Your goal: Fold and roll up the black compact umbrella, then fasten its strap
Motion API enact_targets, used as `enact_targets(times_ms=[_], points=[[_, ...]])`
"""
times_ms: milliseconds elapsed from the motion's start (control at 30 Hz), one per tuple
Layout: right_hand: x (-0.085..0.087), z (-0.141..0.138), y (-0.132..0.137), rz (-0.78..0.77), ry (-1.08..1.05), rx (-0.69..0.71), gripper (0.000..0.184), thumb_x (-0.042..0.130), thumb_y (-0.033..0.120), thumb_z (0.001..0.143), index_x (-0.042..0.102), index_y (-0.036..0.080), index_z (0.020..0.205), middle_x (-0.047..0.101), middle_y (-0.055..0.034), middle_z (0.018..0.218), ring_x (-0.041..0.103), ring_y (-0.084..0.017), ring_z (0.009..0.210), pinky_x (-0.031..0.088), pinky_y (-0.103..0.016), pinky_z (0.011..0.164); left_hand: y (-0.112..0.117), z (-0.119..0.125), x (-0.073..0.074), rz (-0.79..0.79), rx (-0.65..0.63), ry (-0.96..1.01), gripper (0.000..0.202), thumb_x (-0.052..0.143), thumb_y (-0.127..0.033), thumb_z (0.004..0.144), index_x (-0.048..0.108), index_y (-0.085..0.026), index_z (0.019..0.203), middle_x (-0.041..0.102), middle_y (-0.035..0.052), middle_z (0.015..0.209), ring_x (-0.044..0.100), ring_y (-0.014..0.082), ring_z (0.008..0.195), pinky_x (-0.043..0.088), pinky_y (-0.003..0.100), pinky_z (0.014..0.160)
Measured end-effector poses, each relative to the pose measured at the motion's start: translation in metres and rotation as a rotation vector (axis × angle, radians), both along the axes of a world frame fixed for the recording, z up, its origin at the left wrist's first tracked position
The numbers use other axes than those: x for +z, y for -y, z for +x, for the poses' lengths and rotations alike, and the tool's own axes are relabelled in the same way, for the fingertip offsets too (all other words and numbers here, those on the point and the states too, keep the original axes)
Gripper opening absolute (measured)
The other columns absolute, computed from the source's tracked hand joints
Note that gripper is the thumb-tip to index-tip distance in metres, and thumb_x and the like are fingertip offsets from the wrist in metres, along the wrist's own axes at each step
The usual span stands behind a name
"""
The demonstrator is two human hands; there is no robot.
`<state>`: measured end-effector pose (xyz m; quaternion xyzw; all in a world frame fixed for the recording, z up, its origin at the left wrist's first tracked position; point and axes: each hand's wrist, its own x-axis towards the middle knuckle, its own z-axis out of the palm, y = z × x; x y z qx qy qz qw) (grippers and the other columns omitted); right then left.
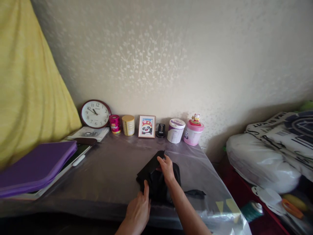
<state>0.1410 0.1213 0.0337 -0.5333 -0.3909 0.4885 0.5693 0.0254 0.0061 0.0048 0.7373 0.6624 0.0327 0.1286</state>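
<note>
A black fabric bag [156, 187] with a flap lies on the plastic-covered table [105, 176], near its front edge. Its dark strap [197, 193] trails off to the right. My right hand [166, 168] is closed on the upper part of the bag, thumb and fingers bent over the flap's edge. At the bag's near left side is my left hand [139, 207], one finger pointing up along the black fabric and the others curled. Part of that grip is hidden behind the hand itself.
Along the wall stand a clock [95, 114], a pink can [114, 124], a yellow-lidded can [128, 125], a framed panda picture [146, 126] and two tubs [176, 131]. Purple folders [39, 166] lie left. Beyond the right edge are a white plastic bag [261, 163] and scissors [292, 209].
</note>
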Motion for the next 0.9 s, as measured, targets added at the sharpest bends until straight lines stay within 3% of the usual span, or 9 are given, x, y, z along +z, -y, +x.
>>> enact_targets(times_ms=[200,333,433,533,633,733,900], points=[[-0.008,-0.013,-0.009,-0.021,0.187,-0.005,0.061,0.058,0.027,0.07,0.036,0.01,0.124,0.057,0.003,0.062,0.057,-0.012,0.046,0.049,-0.021,0.038,0.003,-0.007,-0.003,0.061,0.009,0.037,0.053,0.03,-0.018,0.086,0.018,-0.011,0.137,0.058,0.0159,0.108,0.062,0.0183,0.082,0.046,0.026,0.068],[-0.009,-0.016,-0.01,-0.028,0.26,0.037,0.063,0.054,0.028,0.073,0.029,0.009,0.128,0.062,-0.0009,0.071,0.059,-0.012,0.046,0.049,-0.021,0.039,0.009,-0.01,-0.002,0.106,0.003,0.122,0.064,0.031,-0.021,0.086,-0.006,-0.012,0.138,0.05,0.0165,0.121,0.062,0.0153,0.084,0.045,0.023,0.071],[-0.012,-0.017,-0.01,-0.008,0.287,0.082,0.062,0.05,0.029,0.076,0.025,0.011,0.129,0.064,-0.0013,0.072,0.061,-0.013,0.048,0.047,-0.019,0.039,0.009,-0.009,0.001,0.103,-0.029,0.104,0.068,0.03,-0.018,0.086,-0.016,-0.019,0.136,0.057,0.0123,0.111,0.062,0.0143,0.078,0.044,0.023,0.067],[-0.014,-0.018,-0.009,0.038,0.361,0.13,0.059,0.048,0.03,0.078,0.023,0.012,0.129,0.065,-0.0001,0.069,0.063,-0.013,0.053,0.045,-0.018,0.041,0.006,-0.007,0.003,0.056,-0.075,0.008,0.065,0.029,-0.014,0.085,-0.008,-0.029,0.137,0.06,0.0089,0.096,0.063,0.0162,0.073,0.044,0.024,0.063],[-0.012,-0.019,-0.006,0.106,0.502,0.172,0.044,0.048,0.03,0.08,0.036,0.016,0.12,0.067,0.001,0.07,0.064,-0.012,0.058,0.046,-0.019,0.047,0.004,-0.007,0.004,0.039,-0.1,-0.021,0.065,0.03,-0.012,0.084,-0.002,-0.035,0.136,0.059,0.0081,0.092,0.063,0.0178,0.071,0.044,0.026,0.06],[-0.007,-0.016,0.004,0.251,0.616,0.232,0.025,0.046,0.029,0.082,0.051,0.02,0.105,0.067,0.0012,0.072,0.064,-0.012,0.067,0.048,-0.021,0.059,0.004,-0.008,0.001,0.051,-0.095,0.006,0.064,0.031,-0.013,0.084,0.001,-0.032,0.137,0.059,0.0077,0.089,0.063,0.0186,0.073,0.044,0.027,0.062],[0.005,-0.002,0.042,0.587,0.755,0.327,0.021,0.042,0.027,0.086,0.061,0.021,0.094,0.066,-0.0029,0.091,0.06,-0.014,0.087,0.045,-0.026,0.081,0.004,-0.008,-0.004,0.048,-0.065,0.036,0.06,0.029,-0.015,0.084,0.006,-0.024,0.139,0.059,0.0101,0.094,0.062,0.0188,0.074,0.044,0.028,0.063]])
